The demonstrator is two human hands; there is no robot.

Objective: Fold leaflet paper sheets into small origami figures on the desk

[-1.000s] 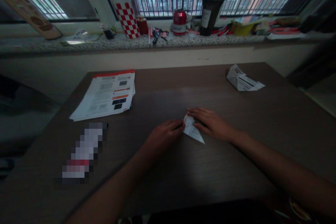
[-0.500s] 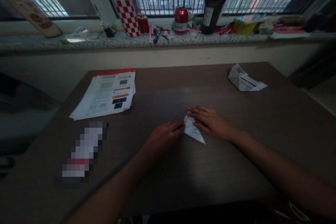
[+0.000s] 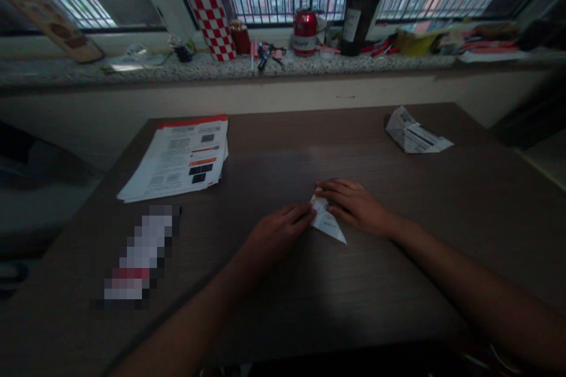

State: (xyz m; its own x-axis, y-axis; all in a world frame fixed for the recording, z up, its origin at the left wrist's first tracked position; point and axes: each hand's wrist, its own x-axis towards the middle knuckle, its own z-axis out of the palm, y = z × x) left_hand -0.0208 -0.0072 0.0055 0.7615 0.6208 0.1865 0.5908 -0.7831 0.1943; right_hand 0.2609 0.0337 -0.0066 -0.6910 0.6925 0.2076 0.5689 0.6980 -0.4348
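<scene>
Head; left hand; right hand; both half-open, touching one folded paper; grip unclear

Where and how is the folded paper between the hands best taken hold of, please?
Probably pinch the folded paper by its pointed tip, from the near side: it tapers that way, uncovered, while the left hand and right hand partly cover the rest.
</scene>
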